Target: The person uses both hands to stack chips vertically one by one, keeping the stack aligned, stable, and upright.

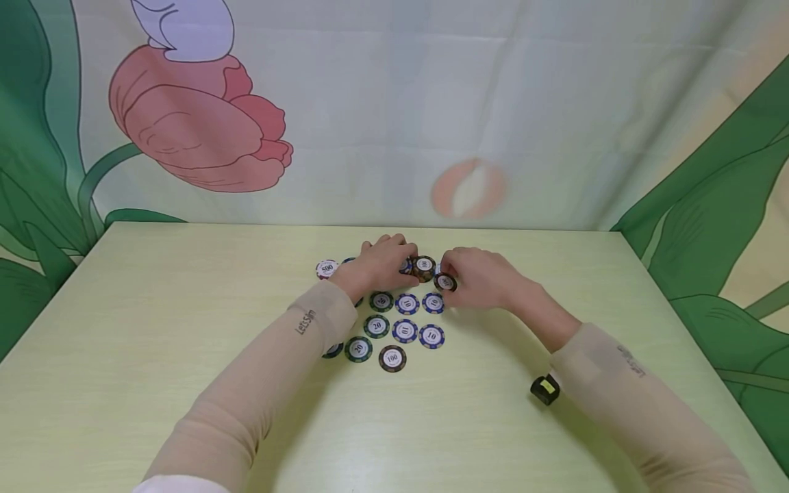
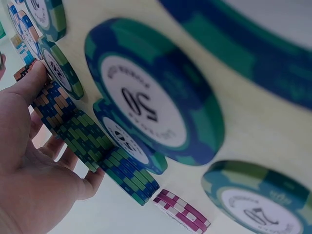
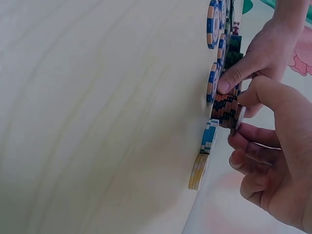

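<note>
In the head view my right hand (image 1: 483,277) pinches a dark brown poker chip (image 1: 445,281) between thumb and fingers, tilted in front of a brown chip stack (image 1: 424,268). My left hand (image 1: 385,263) grips at the left side of that stack, thumb in front and fingers behind. The left wrist view shows the left hand (image 2: 44,156) along a row of stacks: a blue and tan stack (image 2: 51,105), a green stack (image 2: 85,139) and a blue-green stack (image 2: 129,175). From the right wrist, the brown stack (image 3: 225,109) stands between both hands.
Several single chips lie in rows nearer me, among them a 100 chip (image 1: 392,358). A 500 chip (image 1: 327,268) lies at the row's left end. Light blue chips (image 3: 209,136) and yellow chips (image 3: 199,171) stand at its right. A small black object (image 1: 545,389) sits beside the right sleeve.
</note>
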Demonstrator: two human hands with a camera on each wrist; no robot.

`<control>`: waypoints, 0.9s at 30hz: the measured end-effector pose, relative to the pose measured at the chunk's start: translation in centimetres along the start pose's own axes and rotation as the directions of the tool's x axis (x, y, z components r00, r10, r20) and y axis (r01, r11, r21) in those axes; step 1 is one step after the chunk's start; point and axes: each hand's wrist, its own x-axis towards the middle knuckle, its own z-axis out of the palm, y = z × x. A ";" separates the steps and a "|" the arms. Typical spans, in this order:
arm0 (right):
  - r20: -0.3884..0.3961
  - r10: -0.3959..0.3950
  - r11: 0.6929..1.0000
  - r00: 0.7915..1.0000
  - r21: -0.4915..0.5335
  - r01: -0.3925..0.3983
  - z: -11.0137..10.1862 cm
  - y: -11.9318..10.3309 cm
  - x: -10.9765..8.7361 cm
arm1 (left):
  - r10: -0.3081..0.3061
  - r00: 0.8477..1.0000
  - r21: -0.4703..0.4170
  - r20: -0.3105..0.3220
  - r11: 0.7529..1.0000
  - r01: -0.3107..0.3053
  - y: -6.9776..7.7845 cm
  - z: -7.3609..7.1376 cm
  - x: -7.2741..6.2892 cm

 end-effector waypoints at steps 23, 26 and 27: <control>-0.086 -0.002 0.998 0.996 -0.069 -0.004 1.4 -0.8 2.0 | 0.012 1.000 0.006 -0.008 1.000 -0.012 -0.1 0.2 0.0; -0.095 -0.010 0.997 0.995 -0.071 0.003 1.5 -0.9 2.1 | 0.014 1.000 0.007 -0.010 1.000 -0.014 -0.1 0.1 -0.1; -0.100 -0.013 0.997 0.995 -0.071 0.006 1.5 -0.9 2.1 | 0.013 1.000 0.008 -0.010 1.000 -0.013 -0.1 0.1 -0.1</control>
